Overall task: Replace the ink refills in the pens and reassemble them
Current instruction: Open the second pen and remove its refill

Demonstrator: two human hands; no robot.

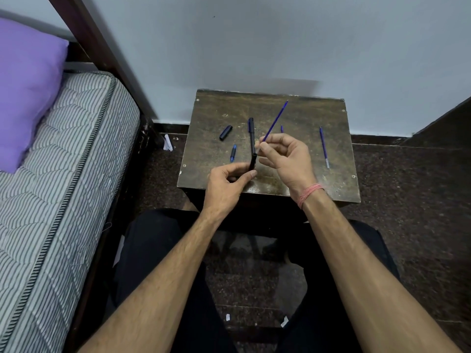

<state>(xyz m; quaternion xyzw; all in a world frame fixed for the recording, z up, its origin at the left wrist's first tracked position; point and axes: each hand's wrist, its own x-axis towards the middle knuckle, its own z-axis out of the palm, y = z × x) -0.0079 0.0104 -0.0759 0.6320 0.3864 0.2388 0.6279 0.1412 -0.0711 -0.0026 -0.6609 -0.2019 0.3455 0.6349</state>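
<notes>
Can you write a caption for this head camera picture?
Left hand holds a pen barrel; right hand aims a refill at it.

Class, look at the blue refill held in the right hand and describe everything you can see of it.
The blue refill is a long, thin, straight tube, plastic by its look, deep blue along most of its length. The right hand pinches its near end between thumb and fingers, and a pale stretch shows there beside the open top of the black barrel held by the left hand. It slants up and away over the wooden table, touching nothing but the fingers.
</notes>
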